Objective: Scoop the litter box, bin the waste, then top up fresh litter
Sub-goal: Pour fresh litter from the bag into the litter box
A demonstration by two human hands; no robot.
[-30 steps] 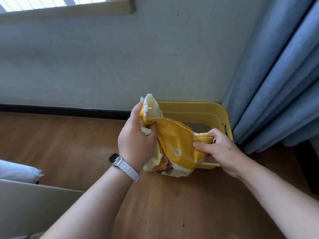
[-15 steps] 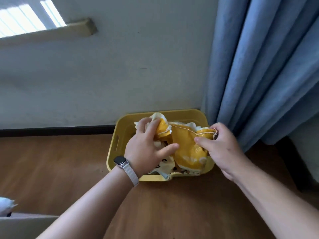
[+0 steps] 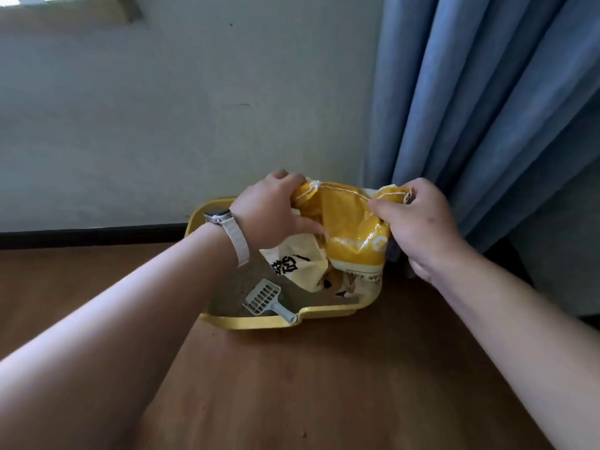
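With left hand (image 3: 272,212), grips one top corner of the litter bag (image 3: 350,228), fingers curled over it; with right hand (image 3: 418,222), pinches the other corner at the stitched seam. Reaches both forearms forward, holding the bag upright over the right side of the litter box (image 3: 259,323). Inside, on the litter, a scoop (image 3: 264,298), handle toward the near rim.

Crinkled plastic litter bag (image 3: 350,228): orange-yellow upper part, pale cream lower panel with black characters and a small brown-orange picture; white stitched thread along top seam.
Rounded plastic litter box (image 3: 253,323): mustard yellow.
Granular litter (image 3: 233,287): grey-brown, uniform.
Slotted plastic scoop (image 3: 263,297): pale grey-blue.
Pleated fabric curtain (image 3: 487,108): mid blue.
Wood floor (image 3: 324,384): warm brown, grained.
Painted wall (image 3: 194,125): off-white.
Skirting strip (image 3: 91,237): black.
Watch strap (image 3: 238,241): cream.
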